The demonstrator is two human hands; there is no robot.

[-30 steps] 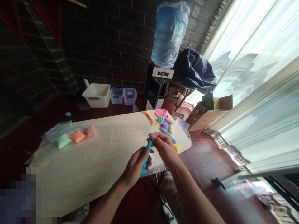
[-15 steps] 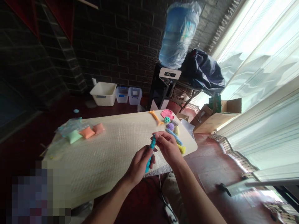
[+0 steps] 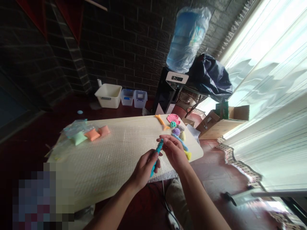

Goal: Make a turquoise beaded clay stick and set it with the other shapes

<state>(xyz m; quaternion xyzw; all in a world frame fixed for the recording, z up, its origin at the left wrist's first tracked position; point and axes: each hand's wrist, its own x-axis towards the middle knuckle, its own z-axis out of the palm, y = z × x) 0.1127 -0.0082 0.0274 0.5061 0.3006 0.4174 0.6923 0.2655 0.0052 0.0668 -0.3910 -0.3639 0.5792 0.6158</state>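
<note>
A lumpy, twisted teal stick of modelling clay (image 3: pixel 159 147) is held at a slant above the near right part of the table. My left hand (image 3: pixel 146 164) is wrapped round its lower part, and the bottom end sticks out below the fingers. At the upper tip, my right hand (image 3: pixel 172 148) pinches the clay between thumb and fingers. Just beyond my right hand lie a blue clay strip (image 3: pixel 181 142), a yellow clay piece (image 3: pixel 188 155), a purple clay lump (image 3: pixel 176 131), a teal ball with holes (image 3: pixel 173 124), a pink clay piece (image 3: pixel 173 119) and an orange clay piece (image 3: pixel 161 121).
Green and orange packets (image 3: pixel 92 134) and clear bags lie on the left of the table (image 3: pixel 115 153). Beyond it stand a white basket (image 3: pixel 109 97), clear bins (image 3: pixel 140 99) and a water dispenser (image 3: pixel 168 89). A cardboard box (image 3: pixel 223 121) sits at the right.
The teal clay's upper end leans slightly further right, with my right fingers still at its tip. The whole view has shifted a little. Both hands keep their hold.
</note>
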